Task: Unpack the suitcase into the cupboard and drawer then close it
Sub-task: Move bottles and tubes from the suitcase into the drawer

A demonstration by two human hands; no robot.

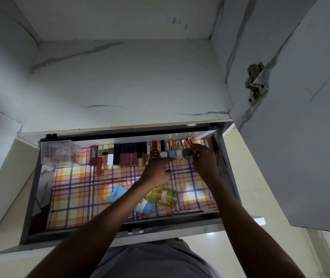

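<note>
At the back of the open drawer [29, 197], both hands are busy with a row of nail polish bottles [177, 152] standing against the rear wall. Right hand [205, 161]: its fingers [197, 147] are curled at the far right end of the row, and they seem to pinch the last bottle, though the bottle itself is mostly hidden behind them. Left hand [156, 171]: loosely curled, fingertips touching the bases of the bottles just left of the right hand — steadying rather than gripping, as far as I can tell.

Left of the fingers runs a line of lipsticks and glosses [128, 155], then a clear plastic box [59, 152] in the far left corner. Nearer the body than the fingers, under the forearms, lie a blue tube [117, 192], a yellow bottle [165, 195] and a second tube [145, 206] on the checked liner [76, 189]. The suitcase is not in view.

The step in hand looks like arranging small cosmetics in the drawer. Next, I judge, the last bottle needs settling upright without toppling its neighbours — a light release, then withdrawal.

Room is tight to the right: the drawer's side wall sits just beside the right fingers, and the open cupboard door [300, 137] hangs above that arm. Toward the body the liner offers free space.
</note>
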